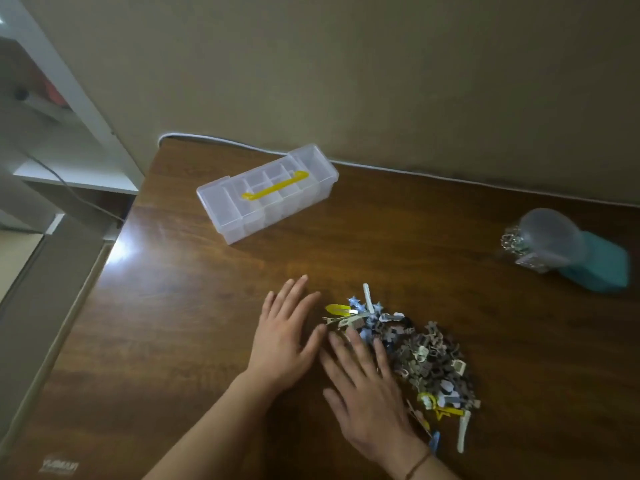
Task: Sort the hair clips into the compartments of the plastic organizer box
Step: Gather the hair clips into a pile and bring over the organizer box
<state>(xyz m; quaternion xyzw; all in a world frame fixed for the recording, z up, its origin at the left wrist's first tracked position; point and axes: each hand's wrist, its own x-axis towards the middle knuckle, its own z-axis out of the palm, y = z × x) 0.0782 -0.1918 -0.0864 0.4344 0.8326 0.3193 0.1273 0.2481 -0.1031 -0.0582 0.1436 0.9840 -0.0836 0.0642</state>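
On wooden table, hair clip pile, left hand flat, fingers spread, right hand spread touching pile, closed clear organizer box with yellow handle, corner sticker unreadable

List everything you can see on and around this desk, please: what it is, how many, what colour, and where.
organizer box: one, clear with yellow handle, lid closed, far left of desk
hair clips: one mixed pile, near middle
bottle: one, teal with clear cap, lying at right
cable: one, white, along wall
desk: one, dark wood
shelf unit: one, white, left
left hand: open, flat beside pile
right hand: open, fingers at pile's edge
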